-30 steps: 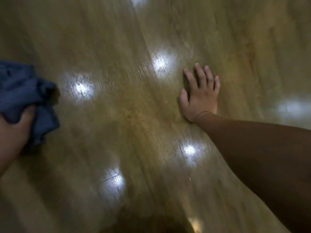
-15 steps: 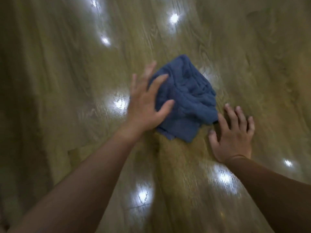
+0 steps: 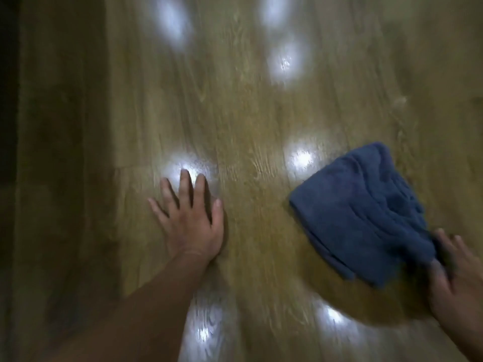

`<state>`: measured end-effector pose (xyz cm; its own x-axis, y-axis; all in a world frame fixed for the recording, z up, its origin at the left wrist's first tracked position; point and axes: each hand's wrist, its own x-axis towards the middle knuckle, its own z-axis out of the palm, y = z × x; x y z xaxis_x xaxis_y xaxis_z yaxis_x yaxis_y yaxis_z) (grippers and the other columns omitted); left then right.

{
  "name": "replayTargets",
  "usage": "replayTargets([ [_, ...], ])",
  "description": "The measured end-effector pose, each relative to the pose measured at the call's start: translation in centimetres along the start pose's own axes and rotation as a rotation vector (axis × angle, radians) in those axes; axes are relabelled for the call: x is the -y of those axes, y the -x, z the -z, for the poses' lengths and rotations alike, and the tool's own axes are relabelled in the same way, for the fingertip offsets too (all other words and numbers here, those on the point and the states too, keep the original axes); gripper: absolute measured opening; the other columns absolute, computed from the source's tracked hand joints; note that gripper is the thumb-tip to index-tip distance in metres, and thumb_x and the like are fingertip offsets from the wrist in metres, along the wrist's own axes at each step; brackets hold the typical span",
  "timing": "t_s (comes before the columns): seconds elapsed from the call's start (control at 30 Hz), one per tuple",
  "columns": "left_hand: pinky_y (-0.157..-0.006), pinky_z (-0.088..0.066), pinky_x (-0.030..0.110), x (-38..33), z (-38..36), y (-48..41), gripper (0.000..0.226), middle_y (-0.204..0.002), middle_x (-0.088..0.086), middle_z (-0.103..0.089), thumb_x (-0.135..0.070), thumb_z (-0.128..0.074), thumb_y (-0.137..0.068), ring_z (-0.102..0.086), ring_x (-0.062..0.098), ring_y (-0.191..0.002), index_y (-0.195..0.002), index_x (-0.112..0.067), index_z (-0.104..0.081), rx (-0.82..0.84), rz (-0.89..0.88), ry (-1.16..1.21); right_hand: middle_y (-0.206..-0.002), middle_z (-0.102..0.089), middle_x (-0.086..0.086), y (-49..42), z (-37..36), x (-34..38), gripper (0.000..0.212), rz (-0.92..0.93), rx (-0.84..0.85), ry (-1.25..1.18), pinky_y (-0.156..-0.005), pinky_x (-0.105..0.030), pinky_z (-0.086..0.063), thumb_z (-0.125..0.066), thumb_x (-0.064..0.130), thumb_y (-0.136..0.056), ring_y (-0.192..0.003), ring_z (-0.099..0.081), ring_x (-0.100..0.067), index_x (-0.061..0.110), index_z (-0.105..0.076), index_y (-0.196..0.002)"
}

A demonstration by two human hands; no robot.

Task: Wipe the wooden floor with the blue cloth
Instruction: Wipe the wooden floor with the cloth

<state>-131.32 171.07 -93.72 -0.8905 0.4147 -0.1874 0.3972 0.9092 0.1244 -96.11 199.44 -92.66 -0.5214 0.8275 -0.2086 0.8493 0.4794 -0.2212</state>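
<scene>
The crumpled blue cloth lies on the glossy wooden floor at the right. My right hand comes in from the lower right corner. Its blurred fingers and thumb close on the cloth's near right edge. My left hand is pressed flat on the boards left of centre, fingers spread and holding nothing, well apart from the cloth. The whole view is motion-blurred.
Bright ceiling-light reflections dot the planks. A darker strip runs along the left side of the floor. Nothing else stands on the floor in view.
The cloth has passed from my left hand to my right. My left hand has let go and now rests flat on the floor; the cloth sits further right.
</scene>
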Motion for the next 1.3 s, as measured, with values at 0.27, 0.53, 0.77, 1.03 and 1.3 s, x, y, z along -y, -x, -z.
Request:
replayTargets([
  [0.27, -0.116, -0.006, 0.070, -0.1, -0.1, -0.3, 0.066, -0.164, 0.006, -0.022, -0.052, -0.031, -0.093, -0.009, 0.043, -0.151, -0.153, -0.024, -0.033, 0.054, -0.017, -0.031, -0.151, -0.046, -0.011, -6.7, -2.7, 17.0, 0.069, 0.474, -0.207, 0.185, -0.093, -0.063, -0.038, -0.048, 0.067, -0.084, -0.136, -0.039, -0.049, 0.034, -0.051, -0.144],
  [0.53, -0.112, -0.013, 0.074, -0.2, -0.2, -0.5, 0.065, -0.159, 0.010, -0.034, -0.050, -0.039, -0.088, -0.020, 0.047, -0.147, -0.145, -0.019, -0.049, -0.009, -0.051, 0.007, -0.163, -0.031, 0.002, -13.7, -4.1, 34.5, 0.068, 0.414, -0.123, 0.159, -0.111, -0.063, -0.022, -0.034, 0.070, -0.086, -0.145, -0.027, -0.045, 0.043, -0.043, -0.147],
  [0.77, -0.112, -0.011, 0.073, -0.5, 0.9, -0.8, 0.064, -0.160, 0.007, -0.034, -0.050, -0.038, -0.089, -0.016, 0.046, -0.148, -0.147, -0.023, -0.047, 0.040, -0.029, -0.023, -0.165, -0.024, 0.008, -12.5, -9.1, 52.8, 0.066, 1.002, 0.059, 0.224, -0.113, -0.060, -0.004, -0.029, 0.073, -0.090, -0.150, -0.014, -0.041, 0.044, -0.040, -0.148],
  [1.03, -0.114, -0.011, 0.071, 0.0, 0.6, -0.4, 0.065, -0.162, 0.005, -0.029, -0.050, -0.035, -0.092, -0.016, 0.043, -0.149, -0.150, -0.023, -0.040, 0.038, -0.006, -0.044, -0.162, -0.030, 0.010, -15.1, -8.3, 52.7, 0.054, 1.064, 0.079, 0.191, -0.112, -0.055, -0.020, -0.030, 0.064, -0.097, -0.149, -0.023, -0.030, 0.044, -0.046, -0.145],
  [1.3, -0.118, -0.003, 0.067, 0.1, -0.2, -0.4, 0.063, -0.163, 0.003, -0.025, -0.054, -0.033, -0.093, -0.009, 0.039, -0.151, -0.149, -0.027, -0.035, -0.033, -0.027, -0.001, -0.148, -0.049, -0.001, -27.6, -1.0, 35.3, 0.053, 0.561, -0.134, 0.075, -0.106, -0.048, -0.036, -0.029, 0.055, -0.096, -0.133, -0.046, -0.030, 0.031, -0.053, -0.138],
])
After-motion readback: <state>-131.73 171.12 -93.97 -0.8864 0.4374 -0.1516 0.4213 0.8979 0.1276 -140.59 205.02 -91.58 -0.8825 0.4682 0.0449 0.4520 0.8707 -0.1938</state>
